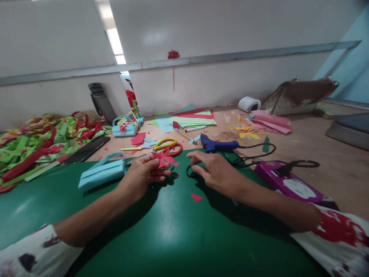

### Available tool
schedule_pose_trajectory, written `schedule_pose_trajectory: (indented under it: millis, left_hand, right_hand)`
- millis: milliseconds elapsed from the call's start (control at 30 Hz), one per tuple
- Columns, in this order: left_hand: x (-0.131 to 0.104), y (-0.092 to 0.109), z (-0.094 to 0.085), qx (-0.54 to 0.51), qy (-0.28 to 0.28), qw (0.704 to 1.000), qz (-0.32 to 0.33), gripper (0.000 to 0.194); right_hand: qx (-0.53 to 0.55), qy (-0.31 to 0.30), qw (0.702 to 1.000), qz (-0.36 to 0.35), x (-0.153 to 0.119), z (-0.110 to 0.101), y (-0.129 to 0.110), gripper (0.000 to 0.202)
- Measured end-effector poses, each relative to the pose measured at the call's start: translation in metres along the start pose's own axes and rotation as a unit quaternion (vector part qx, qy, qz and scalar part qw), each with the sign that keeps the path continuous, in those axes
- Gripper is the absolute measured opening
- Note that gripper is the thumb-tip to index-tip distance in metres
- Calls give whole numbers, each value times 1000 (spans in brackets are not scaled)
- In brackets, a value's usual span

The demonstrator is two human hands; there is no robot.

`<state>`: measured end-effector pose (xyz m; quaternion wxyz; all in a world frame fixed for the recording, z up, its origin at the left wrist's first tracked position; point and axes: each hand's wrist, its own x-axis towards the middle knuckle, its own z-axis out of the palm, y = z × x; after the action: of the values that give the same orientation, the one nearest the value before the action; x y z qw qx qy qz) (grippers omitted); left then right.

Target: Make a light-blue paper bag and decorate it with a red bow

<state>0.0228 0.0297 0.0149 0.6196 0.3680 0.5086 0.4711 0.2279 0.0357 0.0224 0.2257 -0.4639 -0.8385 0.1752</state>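
My left hand (141, 171) is closed on a red paper cutout (165, 158), held by the thumb and fingers over the green mat (167, 231). Beside that wrist lies a light blue paper bag (102, 175) with a strip handle. My right hand (211, 167) hovers right of the cutout, its thumb and index finger apart and nothing visible between them. A blue glue gun (220, 145) lies just beyond it. Scissors with yellow handles (165, 144) and an orange-red handle lie behind my left hand. A small red scrap (196, 197) rests on the mat.
Paper strips (37, 142) are heaped at left near a black phone (88, 150) and a dark bottle (102, 102). Behind are another blue bag (123, 130) and paper sheets (193, 118). A purple power strip (288, 182), cables and a brown handbag (300, 96) are at right.
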Motion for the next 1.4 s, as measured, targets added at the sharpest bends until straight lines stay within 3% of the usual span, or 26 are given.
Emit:
schedule_pose_trajectory:
  millis: [167, 333, 500, 600, 767, 900, 1000, 1100, 1167, 1300, 1400]
  left_hand:
    - [-7, 3, -5, 9, -2, 999, 40, 9]
    - [-7, 0, -6, 0, 3, 1000, 7, 11]
    - [-13, -2, -2, 21, -12, 999, -25, 10]
    - [-17, -6, 1, 52, -52, 996, -46, 7]
    - [-21, -13, 6, 95, -95, 989, -67, 39]
    - [-22, -10, 3, 179, -111, 974, -80, 62]
    - [-21, -1, -5, 304, -73, 950, 3, 67]
    - [-20, 5, -16, 400, -7, 898, 183, 38]
    - [-19, 5, -22, 450, 21, 853, 264, 18]
    - [-18, -6, -31, 534, 6, 771, 347, 16]
    - [-18, -17, -36, 545, -38, 748, 378, 19]
  right_hand:
    - [-57, 31, 998, 1, -3, -12, -1, 26]
    - [-127, 44, 991, 10, -1, -16, 2, 32]
    - [-307, 7, 951, 37, 0, -23, 6, 33]
    - [-360, 26, 931, 48, 1, -35, 9, 23]
    - [-411, 39, 906, 94, 3, -50, 19, 17]
    - [-432, 23, 898, 83, 6, -49, 31, 17]
    - [-448, 5, 892, 60, 9, -46, 40, 23]
    - [-457, -15, 888, 38, 13, -44, 48, 31]
    - [-458, -26, 888, 33, 16, -41, 52, 31]
    - [-442, -34, 896, 30, 21, -35, 62, 30]
    - [-417, -25, 908, 36, 25, -32, 71, 33]
